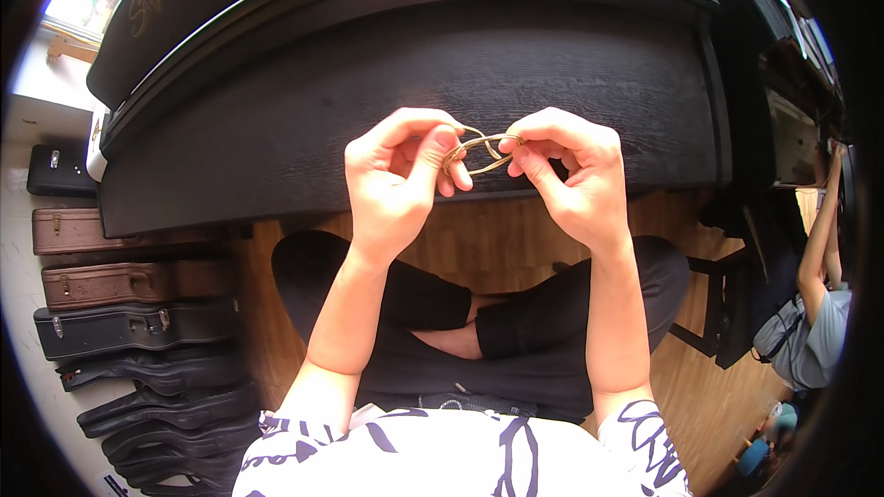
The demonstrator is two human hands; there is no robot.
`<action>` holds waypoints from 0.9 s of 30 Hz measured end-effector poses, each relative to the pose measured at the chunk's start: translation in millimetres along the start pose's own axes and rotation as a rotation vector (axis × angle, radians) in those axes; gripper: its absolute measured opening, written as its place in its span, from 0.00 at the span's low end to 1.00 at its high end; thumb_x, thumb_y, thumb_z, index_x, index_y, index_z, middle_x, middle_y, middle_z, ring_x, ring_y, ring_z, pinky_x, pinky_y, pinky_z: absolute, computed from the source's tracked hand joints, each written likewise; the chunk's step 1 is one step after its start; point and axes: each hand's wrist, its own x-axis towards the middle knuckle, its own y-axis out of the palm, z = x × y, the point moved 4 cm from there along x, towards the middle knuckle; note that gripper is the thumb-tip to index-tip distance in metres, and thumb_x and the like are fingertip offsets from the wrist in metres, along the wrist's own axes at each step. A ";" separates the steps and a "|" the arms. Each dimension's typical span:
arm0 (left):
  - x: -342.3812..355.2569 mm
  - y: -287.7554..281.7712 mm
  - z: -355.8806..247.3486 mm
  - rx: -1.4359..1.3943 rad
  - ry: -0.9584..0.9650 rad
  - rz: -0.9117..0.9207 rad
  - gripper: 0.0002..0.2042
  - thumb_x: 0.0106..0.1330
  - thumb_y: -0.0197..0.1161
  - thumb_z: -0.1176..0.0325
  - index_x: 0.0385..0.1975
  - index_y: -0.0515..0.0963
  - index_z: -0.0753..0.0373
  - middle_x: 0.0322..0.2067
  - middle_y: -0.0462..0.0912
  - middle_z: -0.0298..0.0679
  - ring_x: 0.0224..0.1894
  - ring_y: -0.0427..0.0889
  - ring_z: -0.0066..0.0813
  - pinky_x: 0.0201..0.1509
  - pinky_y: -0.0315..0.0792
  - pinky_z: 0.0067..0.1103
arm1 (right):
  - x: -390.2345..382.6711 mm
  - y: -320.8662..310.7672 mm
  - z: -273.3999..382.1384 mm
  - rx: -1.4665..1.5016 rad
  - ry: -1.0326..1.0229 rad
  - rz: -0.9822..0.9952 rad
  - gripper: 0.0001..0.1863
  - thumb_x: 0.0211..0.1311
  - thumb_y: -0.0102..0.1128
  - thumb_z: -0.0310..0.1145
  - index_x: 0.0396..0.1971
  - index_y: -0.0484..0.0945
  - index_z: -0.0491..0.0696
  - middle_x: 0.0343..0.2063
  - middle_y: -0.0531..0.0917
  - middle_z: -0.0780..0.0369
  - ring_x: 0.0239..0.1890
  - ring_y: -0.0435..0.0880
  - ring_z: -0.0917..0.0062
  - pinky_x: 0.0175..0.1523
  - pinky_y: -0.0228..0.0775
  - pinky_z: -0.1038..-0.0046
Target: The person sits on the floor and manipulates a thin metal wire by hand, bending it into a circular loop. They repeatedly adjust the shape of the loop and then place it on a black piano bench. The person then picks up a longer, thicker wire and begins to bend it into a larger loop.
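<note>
Before a closed black piano, left hand and right hand each pinch tan rubber bands.

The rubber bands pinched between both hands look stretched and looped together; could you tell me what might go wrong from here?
1. The rubber bands are held only by the fingertips of the left hand and right hand; a slip could snap them against the fingers.
2. If released, they might drop past the closed dark piano lid onto the wooden floor.

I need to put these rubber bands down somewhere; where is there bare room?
The black closed piano lid lies bare beyond both hands. Wood floor between lid and crossed legs is free. The left wall is crowded with instrument cases.
</note>
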 end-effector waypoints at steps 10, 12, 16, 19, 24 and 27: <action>0.8 -5.5 1.6 -0.188 -0.106 0.208 0.07 0.66 0.67 0.78 0.41 0.83 0.72 0.28 0.85 0.43 0.26 0.87 0.28 0.24 0.78 0.14 | -2.4 0.2 0.5 0.086 0.117 0.025 0.07 0.62 0.61 0.16 0.38 0.84 0.39 0.24 0.86 0.61 0.25 0.85 0.82 0.31 0.78 0.82; 1.2 -6.4 -2.2 -0.189 -0.166 0.226 0.08 0.63 0.68 0.82 0.41 0.83 0.72 0.27 0.85 0.40 0.28 0.89 0.28 0.27 0.80 0.15 | -2.7 -2.3 2.5 0.084 0.152 0.033 0.07 0.65 0.58 0.16 0.38 0.83 0.38 0.23 0.84 0.61 0.23 0.83 0.84 0.29 0.74 0.84; 0.4 -4.9 2.0 -0.107 -0.089 0.167 0.06 0.64 0.68 0.80 0.40 0.83 0.71 0.31 0.86 0.40 0.26 0.87 0.25 0.27 0.79 0.15 | 0.5 -3.0 3.3 0.075 0.150 0.038 0.04 0.63 0.64 0.20 0.36 0.85 0.38 0.23 0.86 0.61 0.23 0.85 0.83 0.28 0.77 0.83; -0.9 -1.4 1.9 -0.043 -0.055 0.174 0.07 0.69 0.66 0.74 0.41 0.82 0.71 0.31 0.84 0.39 0.26 0.85 0.22 0.29 0.77 0.15 | -1.2 -8.9 -3.7 0.130 0.195 -0.015 0.04 0.65 0.64 0.22 0.35 0.85 0.37 0.22 0.85 0.61 0.22 0.85 0.83 0.28 0.76 0.83; -3.2 12.5 -2.5 0.137 0.028 0.159 0.10 0.70 0.65 0.72 0.47 0.82 0.68 0.35 0.83 0.36 0.35 0.84 0.19 0.33 0.74 0.13 | -0.4 -13.5 -2.5 0.250 0.213 -0.014 0.06 0.67 0.64 0.24 0.36 0.84 0.36 0.24 0.85 0.60 0.22 0.85 0.82 0.28 0.77 0.83; -5.9 25.2 -6.9 0.135 0.026 0.040 0.12 0.65 0.68 0.77 0.48 0.83 0.66 0.36 0.84 0.37 0.38 0.85 0.21 0.38 0.78 0.15 | -1.3 -14.1 -1.8 0.281 0.190 0.010 0.06 0.66 0.66 0.25 0.37 0.85 0.37 0.25 0.86 0.61 0.23 0.84 0.84 0.29 0.77 0.84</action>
